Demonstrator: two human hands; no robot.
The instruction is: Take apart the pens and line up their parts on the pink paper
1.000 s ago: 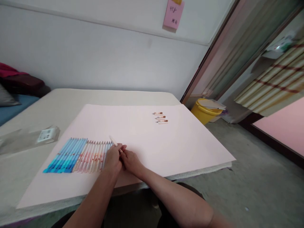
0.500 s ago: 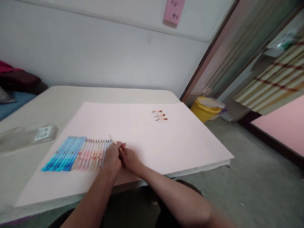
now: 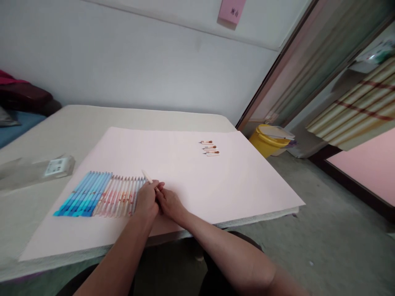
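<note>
My left hand (image 3: 148, 198) is closed around a white pen (image 3: 147, 176), whose pale end points up and to the left. Against it, my right hand (image 3: 170, 204) is closed with its fingertips on the pen's lower end; fingers partly cover that end. Beside my left hand lies a row of pens: blue pens (image 3: 87, 193) on the left and pale pens with red and orange marks (image 3: 119, 195) on the right. The left hand hides part of the row's right side. Three short brown-ended pen pieces with thin dark tips (image 3: 211, 152) lie farther back on the right.
Pink sheeting (image 3: 240, 185) covers much of the table (image 3: 83, 119). A clear plastic bag with a white label (image 3: 57, 166) lies at the left. A yellow bin (image 3: 267, 142) stands on the floor beyond the right edge, and a wall (image 3: 138, 61) rises behind.
The view has tilted slightly, so the scene sits a little higher. Both hands stay together on the white pen, with hardly any visible movement.
</note>
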